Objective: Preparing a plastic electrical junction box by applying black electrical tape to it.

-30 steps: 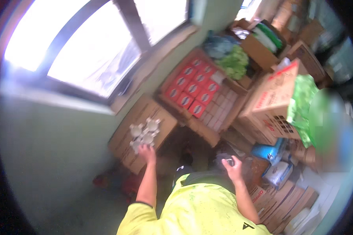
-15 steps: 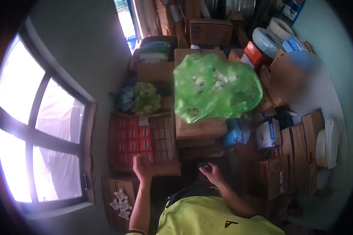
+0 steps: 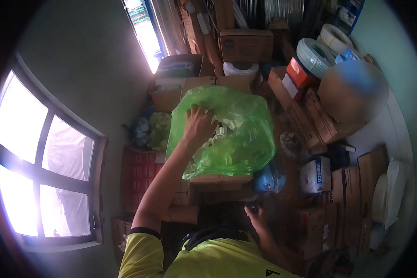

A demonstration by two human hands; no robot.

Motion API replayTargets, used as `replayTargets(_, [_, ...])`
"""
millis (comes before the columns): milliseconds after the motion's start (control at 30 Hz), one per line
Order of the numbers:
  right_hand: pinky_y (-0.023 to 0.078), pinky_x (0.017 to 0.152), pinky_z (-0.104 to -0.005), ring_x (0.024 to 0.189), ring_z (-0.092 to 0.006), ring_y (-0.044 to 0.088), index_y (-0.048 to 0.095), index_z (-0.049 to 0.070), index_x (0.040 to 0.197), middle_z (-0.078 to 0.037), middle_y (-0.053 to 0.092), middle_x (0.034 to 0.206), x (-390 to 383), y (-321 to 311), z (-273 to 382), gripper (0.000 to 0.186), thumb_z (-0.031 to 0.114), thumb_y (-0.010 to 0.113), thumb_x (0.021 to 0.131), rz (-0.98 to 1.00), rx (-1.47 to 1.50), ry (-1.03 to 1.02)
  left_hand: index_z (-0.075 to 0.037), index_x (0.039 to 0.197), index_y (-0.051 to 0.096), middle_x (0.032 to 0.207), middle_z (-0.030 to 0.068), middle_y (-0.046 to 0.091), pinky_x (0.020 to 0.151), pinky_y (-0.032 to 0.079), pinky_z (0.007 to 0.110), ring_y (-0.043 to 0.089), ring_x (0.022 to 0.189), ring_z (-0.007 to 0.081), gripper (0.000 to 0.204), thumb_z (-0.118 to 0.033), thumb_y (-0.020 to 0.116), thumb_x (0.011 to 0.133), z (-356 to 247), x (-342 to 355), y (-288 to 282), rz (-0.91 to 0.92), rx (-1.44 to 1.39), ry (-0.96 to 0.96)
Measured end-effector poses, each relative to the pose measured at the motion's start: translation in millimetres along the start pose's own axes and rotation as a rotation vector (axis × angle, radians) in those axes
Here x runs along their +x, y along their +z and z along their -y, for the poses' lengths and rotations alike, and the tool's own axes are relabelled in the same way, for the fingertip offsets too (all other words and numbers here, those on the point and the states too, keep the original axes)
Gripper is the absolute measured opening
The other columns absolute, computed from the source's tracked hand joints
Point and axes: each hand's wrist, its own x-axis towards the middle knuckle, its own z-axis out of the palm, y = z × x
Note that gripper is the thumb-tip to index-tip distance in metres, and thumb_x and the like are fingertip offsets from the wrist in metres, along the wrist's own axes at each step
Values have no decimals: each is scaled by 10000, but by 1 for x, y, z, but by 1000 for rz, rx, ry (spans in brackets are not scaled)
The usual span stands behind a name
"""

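A translucent green plastic bag (image 3: 245, 160) lies on a cardboard box in front of me, its mouth spread wide. Inside it are several white plastic fittings (image 3: 221, 133), some round with short stubs. My left hand (image 3: 200, 124) reaches over the near left side into the bag, palm down, fingers stretched out and slightly apart against the green plastic. No fitting shows in its grip. Low in front of my body, my right hand (image 3: 256, 217) is closed, with a small dark thing at its fingers that I cannot make out.
At left, a carton holds rows of small red boxes (image 3: 143, 169), below pale green and blue bags (image 3: 160, 129). Cardboard boxes (image 3: 350, 194) and a white package (image 3: 315, 176) crowd the right. Coiled tubing (image 3: 315, 53) lies farther back. A window (image 3: 62, 153) is at far left.
My left hand has gone from a closed fist above the red boxes up and forward into the green bag. The bag now appears lower and further left, its opening showing. My right hand stays low.
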Motion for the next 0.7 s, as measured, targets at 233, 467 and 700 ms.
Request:
replayTargets(233, [411,555,-271,582,-79,515,594,37,746,10,561,627,23,-20,12,261,250,703,853,-13,13,-98,-113,1082,657,1195,135,487,947,392,466,432,1114,341,442,-221,761,667,-14,21,38,-114,262,22])
replayTargets(467, [395,549,-265,586,-78,499,580,47,755,15,544,630,31,-17,24,240,231,691,861,7,2,-124,-51,1031,612,1172,146,506,829,481,433,500,1039,311,272,-91,600,762,-28,10,9,-216,216,85])
replayTargets(700, [392,567,-266,607,-73,493,596,50,792,17,546,647,-16,12,116,212,229,679,868,52,-195,-203,-40,1040,565,1157,119,604,940,472,382,580,1108,262,357,-24,742,730,-38,-70,-98,-278,-410,-55])
